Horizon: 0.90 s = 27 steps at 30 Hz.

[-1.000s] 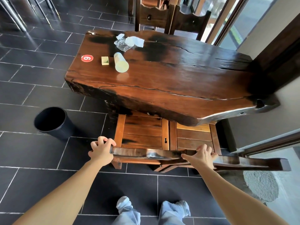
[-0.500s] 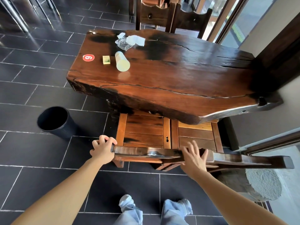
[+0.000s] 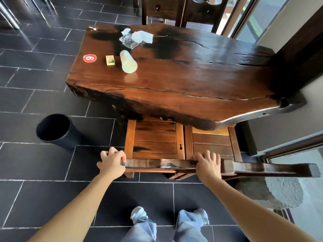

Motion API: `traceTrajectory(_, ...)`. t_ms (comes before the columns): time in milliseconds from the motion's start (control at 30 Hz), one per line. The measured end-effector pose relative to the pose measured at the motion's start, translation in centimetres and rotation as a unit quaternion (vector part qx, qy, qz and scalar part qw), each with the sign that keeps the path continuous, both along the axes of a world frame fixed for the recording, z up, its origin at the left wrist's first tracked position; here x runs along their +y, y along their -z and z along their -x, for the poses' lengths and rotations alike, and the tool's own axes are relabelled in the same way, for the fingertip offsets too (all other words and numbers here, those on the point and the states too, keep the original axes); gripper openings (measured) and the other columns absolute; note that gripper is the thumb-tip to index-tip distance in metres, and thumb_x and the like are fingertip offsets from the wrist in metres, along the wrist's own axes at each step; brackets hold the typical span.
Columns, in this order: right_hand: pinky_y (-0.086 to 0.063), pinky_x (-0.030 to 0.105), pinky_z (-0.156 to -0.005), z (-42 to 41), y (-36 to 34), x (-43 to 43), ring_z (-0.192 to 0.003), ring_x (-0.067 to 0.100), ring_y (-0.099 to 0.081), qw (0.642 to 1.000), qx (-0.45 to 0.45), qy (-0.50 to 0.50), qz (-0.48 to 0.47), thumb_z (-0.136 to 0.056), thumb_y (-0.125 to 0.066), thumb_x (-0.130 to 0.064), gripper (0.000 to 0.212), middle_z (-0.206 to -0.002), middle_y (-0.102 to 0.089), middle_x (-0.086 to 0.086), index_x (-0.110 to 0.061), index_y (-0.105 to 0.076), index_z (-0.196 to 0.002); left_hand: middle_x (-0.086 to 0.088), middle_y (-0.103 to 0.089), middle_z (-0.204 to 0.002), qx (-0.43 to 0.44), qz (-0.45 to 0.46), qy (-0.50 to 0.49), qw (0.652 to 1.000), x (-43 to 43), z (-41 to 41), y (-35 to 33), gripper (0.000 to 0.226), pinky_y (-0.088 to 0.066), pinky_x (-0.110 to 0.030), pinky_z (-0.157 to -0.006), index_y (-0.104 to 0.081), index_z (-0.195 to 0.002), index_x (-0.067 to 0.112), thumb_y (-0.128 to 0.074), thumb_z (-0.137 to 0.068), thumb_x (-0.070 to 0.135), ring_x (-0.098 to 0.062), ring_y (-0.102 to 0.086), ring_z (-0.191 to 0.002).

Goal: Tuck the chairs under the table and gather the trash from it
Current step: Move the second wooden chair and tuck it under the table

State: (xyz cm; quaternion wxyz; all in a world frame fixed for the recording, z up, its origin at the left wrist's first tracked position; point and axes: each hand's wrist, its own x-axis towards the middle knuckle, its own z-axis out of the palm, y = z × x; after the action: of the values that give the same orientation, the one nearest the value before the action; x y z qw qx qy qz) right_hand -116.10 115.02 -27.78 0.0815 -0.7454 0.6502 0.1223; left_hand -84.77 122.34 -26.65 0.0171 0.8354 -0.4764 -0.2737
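A wooden chair (image 3: 155, 142) stands in front of me with its seat partly under the thick wooden table (image 3: 192, 81). My left hand (image 3: 111, 161) grips the left end of its top rail. My right hand (image 3: 208, 164) grips the same rail near the right end. A second chair (image 3: 211, 140) stands right beside it, also partly under the table. On the far left part of the tabletop lie a tipped plastic cup (image 3: 128, 61), crumpled clear wrap and tissue (image 3: 135, 37) and a small yellow packet (image 3: 110, 60).
A black bin (image 3: 56, 131) stands open on the dark tile floor to my left. Two more chairs (image 3: 181, 11) stand at the table's far side. A wall, a door frame and a grey mat (image 3: 283, 191) close in on the right. A red number sticker (image 3: 90, 58) marks the table.
My right hand lifted off the rail with spread fingers, then shifted left and closed on it again. The chair seats sit slightly further under the table. My left hand kept its grip.
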Motion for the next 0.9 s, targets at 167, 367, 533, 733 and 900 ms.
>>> traceTrajectory(167, -0.019, 0.05, -0.113, 0.1, 1.0, 0.1, -0.124, 0.031, -0.036, 0.999, 0.028, -0.007, 0.013, -0.078, -0.058, -0.005, 0.059, -0.14, -0.036, 0.004, -0.029, -0.044, -0.131, 0.006, -0.036, -0.122, -0.019, 0.03, 0.029, 0.999, 0.3, -0.1, 0.4, 0.027, -0.04, -0.04, -0.089, -0.048, -0.085, 0.028, -0.063, -0.078, 0.006, -0.021, -0.03, -0.115)
traceTrajectory(367, -0.019, 0.047, -0.113, -0.1, 0.6, -0.6, -0.127, 0.03, -0.031, 0.999, 0.034, -0.013, -0.017, -0.082, -0.054, -0.007, 0.06, -0.142, -0.03, 0.003, -0.029, -0.037, -0.135, 0.005, -0.036, -0.126, -0.012, 0.02, 0.033, 0.999, -0.5, -0.2, -0.1, 0.026, -0.04, -0.042, -0.093, -0.051, -0.085, 0.029, -0.062, -0.079, 0.006, -0.022, -0.03, -0.117)
traceTrajectory(533, -0.025, 0.049, -0.111, 0.6, -1.2, -1.3, -0.127, 0.027, -0.034, 0.993, -0.035, -0.05, -0.099, -0.09, -0.051, -0.034, 0.039, -0.133, -0.039, 0.003, -0.025, -0.044, -0.128, 0.001, -0.034, -0.136, -0.014, -0.063, 0.011, 0.998, -1.1, -0.3, -0.7, 0.036, -0.03, -0.047, -0.107, -0.055, -0.111, 0.034, -0.059, -0.083, 0.011, -0.025, -0.028, -0.128)
traceTrajectory(733, -0.035, 0.038, -0.103, 7.8, -2.8, -3.3, -0.125, 0.018, -0.038, 0.978, -0.181, -0.082, -0.069, -0.096, -0.044, -0.03, 0.031, -0.132, -0.048, -0.006, -0.027, -0.051, -0.126, -0.005, -0.045, -0.137, -0.066, 0.088, -0.011, 0.994, -2.0, 7.2, -1.6, 0.038, -0.025, -0.054, -0.111, -0.054, -0.12, 0.02, -0.064, -0.083, 0.025, -0.028, -0.035, -0.133)
traceTrajectory(900, -0.032, 0.038, -0.101, 18.9, -3.5, -5.4, -0.118, 0.021, -0.045, 0.986, -0.157, -0.037, 0.031, -0.091, -0.052, -0.027, 0.024, -0.119, -0.053, -0.004, -0.028, -0.058, -0.114, 0.0, -0.056, -0.127, 0.05, 0.161, 0.105, 0.98, -6.0, 19.1, -3.1, 0.027, -0.042, -0.034, -0.101, -0.055, -0.117, 0.019, -0.057, -0.09, 0.024, -0.018, -0.053, -0.118)
